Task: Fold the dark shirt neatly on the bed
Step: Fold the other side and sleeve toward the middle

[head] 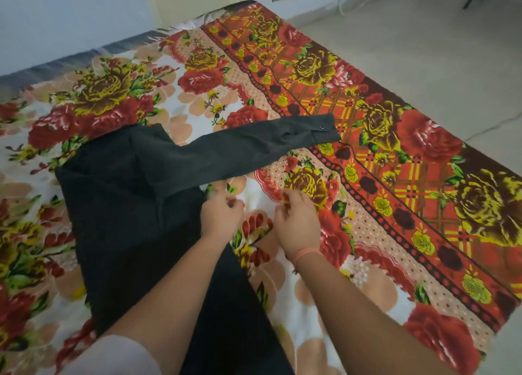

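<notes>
Plainly the dark shirt (127,205) lies spread on the bed (395,154), its body running towards the person and one sleeve (254,145) stretched flat out to the right, probably smoothed ready to be folded across. The left hand (221,213) sits at the shirt's side edge just below that sleeve, fingers curled; whether its grip has caught the cloth I cannot tell. The right hand (296,222), with a band (306,254) at the wrist, hovers beside it over the flowered cover, fingers curled in, its grip holding none of the shirt. Folding looks barely begun.
</notes>
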